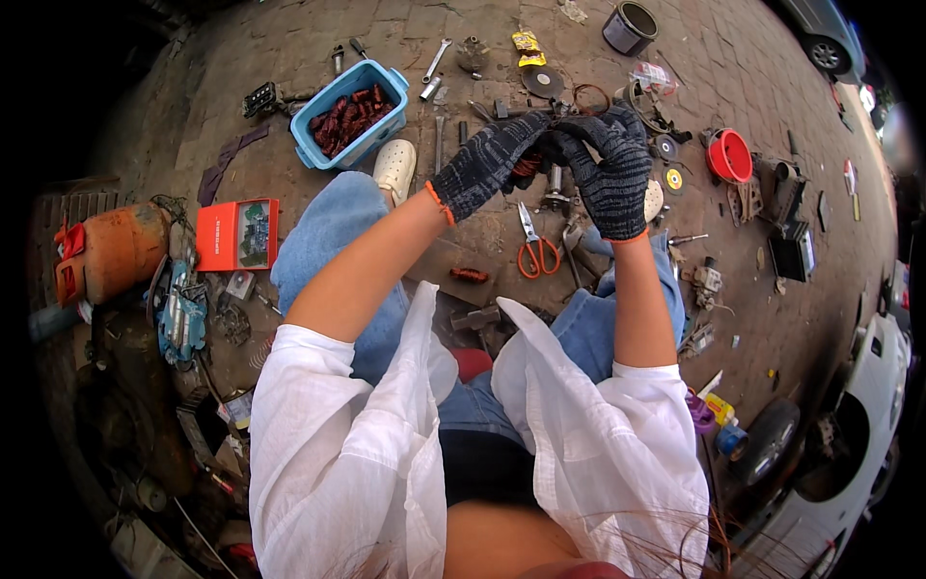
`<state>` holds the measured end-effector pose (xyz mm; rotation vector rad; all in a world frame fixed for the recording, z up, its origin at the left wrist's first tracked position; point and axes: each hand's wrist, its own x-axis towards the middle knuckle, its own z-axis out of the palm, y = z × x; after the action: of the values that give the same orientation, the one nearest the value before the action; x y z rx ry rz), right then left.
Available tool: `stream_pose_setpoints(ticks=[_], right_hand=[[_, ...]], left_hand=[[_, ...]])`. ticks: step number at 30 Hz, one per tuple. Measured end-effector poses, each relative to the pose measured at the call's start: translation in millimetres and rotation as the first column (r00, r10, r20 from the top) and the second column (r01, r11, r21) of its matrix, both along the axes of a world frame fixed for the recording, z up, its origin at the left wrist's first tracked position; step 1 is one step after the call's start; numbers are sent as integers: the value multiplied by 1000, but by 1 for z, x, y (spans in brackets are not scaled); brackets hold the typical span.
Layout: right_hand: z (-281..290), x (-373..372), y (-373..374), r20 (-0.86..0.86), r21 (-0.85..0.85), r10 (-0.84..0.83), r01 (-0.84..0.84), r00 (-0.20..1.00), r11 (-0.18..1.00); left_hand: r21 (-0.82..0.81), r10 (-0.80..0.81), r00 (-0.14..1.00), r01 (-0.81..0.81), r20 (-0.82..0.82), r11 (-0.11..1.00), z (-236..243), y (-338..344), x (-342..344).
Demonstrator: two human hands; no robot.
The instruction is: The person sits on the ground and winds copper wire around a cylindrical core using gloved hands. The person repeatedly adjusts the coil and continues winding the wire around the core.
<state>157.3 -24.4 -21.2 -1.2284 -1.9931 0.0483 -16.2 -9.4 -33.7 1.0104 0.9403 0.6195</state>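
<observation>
Both my hands wear dark grey knit gloves with orange cuffs and meet in front of me above the ground. My left hand [494, 162] is closed around a small reddish-brown wire coil [527, 165], mostly hidden by the glove. Fingers bent, my right hand [610, 172] presses in from the other side, and its fingertips meet the left hand's at the coil. Below the hands lies a pair of orange-handled scissors [537, 257], blades pointing away. Another reddish-brown coil [470, 276] rests on the ground between my legs. A light-blue tub [361, 147] at the left holds several similar coils.
An open-end wrench [437, 60] and a dark bucket [630, 28] lie farther out. To the right are a red bowl [729, 156] and metal parts. A red box [218, 237] and an orange gas cylinder [123, 241] are at the left. A hammer [476, 317] lies close to me.
</observation>
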Motion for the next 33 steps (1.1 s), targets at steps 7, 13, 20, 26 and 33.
stream_pose_setpoints(ticks=[7,13,20,26,33], right_hand=[[-2,-4,2,-117,-15,-107,106,987,994],[9,-5,-5,-152,85,-248,262,957,961],[3,-20,-9,-51,159,-149,155,988,975],[2,-17,-6,93,156,-138,122,986,980],[11,-12,-6,232,52,-27,16,972,999]], left_hand=[[446,27,999,-45,46,894,-6,-4,1],[719,175,981,-64,-81,692,-23,2,-4],[888,327,912,80,-249,453,-34,0,0],[923,352,885,183,-305,339,-34,0,-1],[820,226,871,281,-436,499,-17,-2,-1]])
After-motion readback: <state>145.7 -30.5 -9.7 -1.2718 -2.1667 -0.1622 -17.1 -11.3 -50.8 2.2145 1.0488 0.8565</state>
